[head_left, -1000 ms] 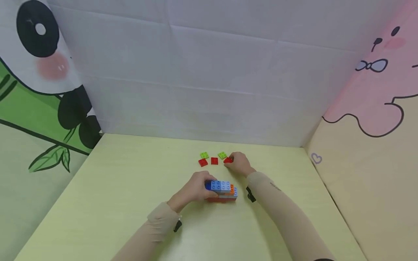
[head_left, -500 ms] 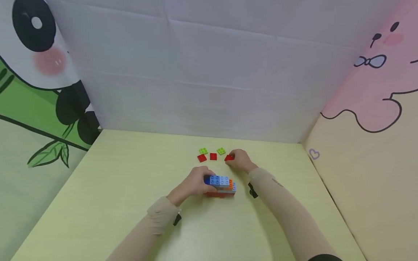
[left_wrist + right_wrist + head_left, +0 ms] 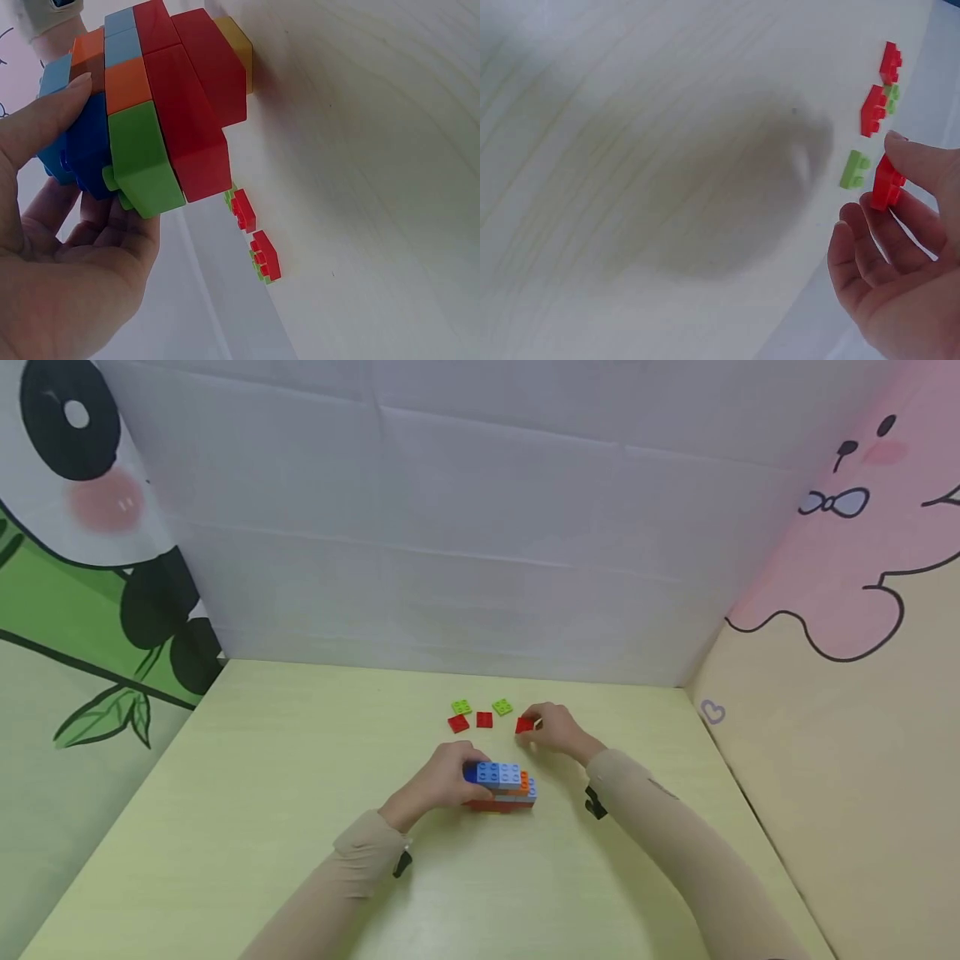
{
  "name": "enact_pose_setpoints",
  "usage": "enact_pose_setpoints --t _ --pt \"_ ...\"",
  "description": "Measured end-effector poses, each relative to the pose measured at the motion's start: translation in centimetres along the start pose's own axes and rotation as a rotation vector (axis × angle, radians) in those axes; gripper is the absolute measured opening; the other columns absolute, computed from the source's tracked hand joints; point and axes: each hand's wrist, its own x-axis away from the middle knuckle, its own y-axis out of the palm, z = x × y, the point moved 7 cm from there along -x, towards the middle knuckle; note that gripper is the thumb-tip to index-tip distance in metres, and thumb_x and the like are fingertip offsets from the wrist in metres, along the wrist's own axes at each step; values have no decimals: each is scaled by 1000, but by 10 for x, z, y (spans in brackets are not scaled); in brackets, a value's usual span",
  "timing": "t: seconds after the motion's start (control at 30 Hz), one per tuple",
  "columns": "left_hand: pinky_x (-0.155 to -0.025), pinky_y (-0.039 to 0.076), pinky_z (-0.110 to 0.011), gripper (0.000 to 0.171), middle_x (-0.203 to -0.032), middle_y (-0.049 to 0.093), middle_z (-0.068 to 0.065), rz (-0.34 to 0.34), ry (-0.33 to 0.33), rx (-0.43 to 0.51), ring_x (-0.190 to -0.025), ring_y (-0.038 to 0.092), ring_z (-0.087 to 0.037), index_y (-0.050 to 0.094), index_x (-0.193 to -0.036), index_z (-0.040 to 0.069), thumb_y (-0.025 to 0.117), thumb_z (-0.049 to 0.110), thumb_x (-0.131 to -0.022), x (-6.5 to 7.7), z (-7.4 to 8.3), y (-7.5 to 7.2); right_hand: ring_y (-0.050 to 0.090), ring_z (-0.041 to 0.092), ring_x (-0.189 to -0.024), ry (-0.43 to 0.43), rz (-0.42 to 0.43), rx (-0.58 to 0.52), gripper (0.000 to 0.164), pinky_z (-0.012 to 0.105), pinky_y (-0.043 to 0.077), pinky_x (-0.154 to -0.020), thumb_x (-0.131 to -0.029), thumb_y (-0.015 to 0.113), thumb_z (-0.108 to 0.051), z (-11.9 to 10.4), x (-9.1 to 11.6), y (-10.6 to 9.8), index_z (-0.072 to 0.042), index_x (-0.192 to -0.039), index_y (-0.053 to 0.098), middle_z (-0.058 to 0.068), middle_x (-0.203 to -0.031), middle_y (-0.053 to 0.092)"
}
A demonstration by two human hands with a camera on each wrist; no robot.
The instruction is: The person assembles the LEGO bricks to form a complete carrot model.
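Observation:
My left hand [image 3: 446,777] grips a toy-brick assembly [image 3: 187,97] from its left end, thumb on one side and fingers behind. The block stack has red, green, orange, blue and light blue bricks, plus a yellow one at the bottom. Between thumb and fingertips, my right hand [image 3: 907,247] pinches a small red brick [image 3: 887,184], its studs facing the palm in the right wrist view. That hand is just right of the loose bricks. Two red bricks [image 3: 484,720] and two lime-green bricks [image 3: 502,706] lie near it on the table.
The pale yellow table [image 3: 262,827] meets a white cloth wall [image 3: 450,610] behind the loose bricks. A panda-print panel [image 3: 97,593] rises on the left and a pink cartoon panel [image 3: 817,577] on the right.
The right hand has shifted slightly right with the red brick, away from the other loose pieces. My left hand keeps its grip on the assembly. The head view has shifted a little.

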Motion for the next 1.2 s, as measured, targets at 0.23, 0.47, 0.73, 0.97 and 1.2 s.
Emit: enact_pose_setpoints --t 0.23,0.47,0.73,0.97,1.2 --pt "-82 46 -32 40 -94 55 5 -7 -7 9 -91 53 -16 69 -111 11 82 25 -76 2 2 -2 59 23 -96 -106 12 5 40 35 49 -82 -85 73 -15 -22 23 -17 -3 -121 63 6 -108 64" --pt "-81 46 -33 40 -94 55 4 -2 -14 -14 -91 52 -16 70 -111 11 83 24 -75 0 6 -3 60 22 -93 -157 1 -74 39 31 51 -75 -84 74 -16 -37 49 -30 -6 -121 64 4 -106 64" --pt "-81 46 -33 40 -93 55 4 2 -23 -27 -90 52 -17 70 -110 11 83 26 -75 3 9 -1 60 20 -92 -156 5 -117 40 28 52 -71 -84 75 -19 -43 68 -38 -9 -121 65 2 -106 63" --pt "-81 46 -33 39 -94 55 4 3 -27 -18 -91 52 -17 69 -110 12 82 25 -76 3 11 -1 61 18 -91 -197 6 -130 38 28 52 -74 -84 75 -16 -51 79 -42 -8 -120 65 1 -103 64" --pt "-81 47 -32 39 -95 55 4 3 -40 -8 -93 52 -17 69 -111 12 82 24 -76 3 10 0 61 17 -91 -235 -34 -147 38 29 52 -77 -83 76 -15 -59 93 -42 -7 -119 65 0 -104 64"
